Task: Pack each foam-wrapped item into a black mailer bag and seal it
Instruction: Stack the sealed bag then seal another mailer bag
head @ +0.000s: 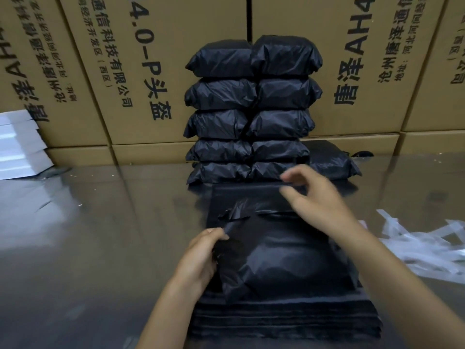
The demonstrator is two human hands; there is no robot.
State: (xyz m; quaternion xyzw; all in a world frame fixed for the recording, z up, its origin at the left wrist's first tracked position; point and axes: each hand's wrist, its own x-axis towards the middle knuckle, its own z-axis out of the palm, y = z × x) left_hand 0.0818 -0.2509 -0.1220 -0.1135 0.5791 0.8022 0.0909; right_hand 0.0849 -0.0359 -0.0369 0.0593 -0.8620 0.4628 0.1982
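Here the step in hand looks like sealing: a bulging black plastic mailer bag point(281, 263), filled with something I cannot see through the film, lies on a flat pile of empty black mailer bags point(289, 321) at the near middle of the glossy grey counter point(88, 235).

Starting at the left, a slanted stack of white flat boxes point(18, 144) leans against the tall brown printed cartons point(125, 71), well apart from the work.

The left hand point(201, 258) grips the filled bag's left edge, thumb on top and fingers curled under the film. To seal well, I judge this grip should hold the bag steady and keep the mouth taut, so the crumpled open flap point(241, 210) lies flat before it folds.

Behind the bag stands a double column of sealed black parcels point(251, 109), stacked against the cartons.

The right hand point(317, 197) is over the far end of the flap, thumb and forefinger narrowed as if pinching its edge or an adhesive strip; blur hides exactly what is held. The liner probably wants peeling in one even pull, then the flap pressing down from the middle outward to avoid wrinkles.

At far right, loose white paper strips point(422, 245) litter the counter.
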